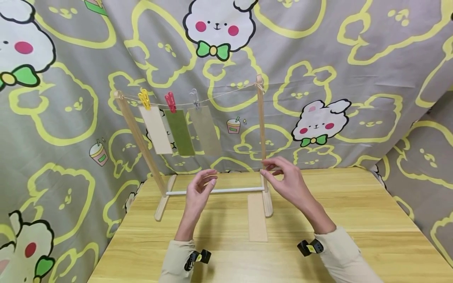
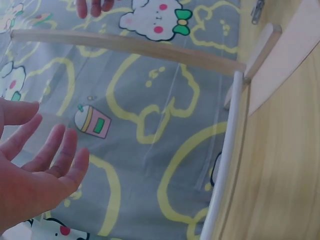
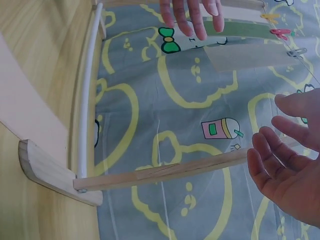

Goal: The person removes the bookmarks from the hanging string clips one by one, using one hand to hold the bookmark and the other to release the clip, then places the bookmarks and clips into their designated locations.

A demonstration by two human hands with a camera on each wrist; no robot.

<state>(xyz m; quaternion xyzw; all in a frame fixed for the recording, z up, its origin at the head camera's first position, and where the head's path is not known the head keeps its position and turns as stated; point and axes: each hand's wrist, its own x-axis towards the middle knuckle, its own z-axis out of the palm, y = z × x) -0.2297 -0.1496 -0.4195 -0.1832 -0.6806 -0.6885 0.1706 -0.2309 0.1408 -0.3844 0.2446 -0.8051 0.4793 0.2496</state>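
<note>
My left hand [image 1: 200, 189] hovers in front of the wooden rack's white crossbar [image 1: 230, 190], fingers loosely bent around nothing. Beside the rack's right post [image 1: 262, 129] is my right hand [image 1: 287, 179], its thumb and fingers apart with nothing between them. From the string hang a cream strip [image 1: 155, 129] under a yellow clothespin [image 1: 144, 99], a green strip [image 1: 180, 133] under a red clothespin [image 1: 170, 102], and a grey-beige strip [image 1: 206, 131] under a pale grey clothespin [image 1: 194, 99]. A light pinkish-beige strip [image 1: 257, 218] lies flat on the table by the right foot.
A grey clothespin [image 2: 257, 11] lies on the table beyond the rack's right foot [image 1: 267, 202]. The left foot [image 1: 165, 204] stands on the wooden table [image 1: 336, 243]. Patterned grey cloth [image 1: 318, 78] hangs close behind the rack and along the sides.
</note>
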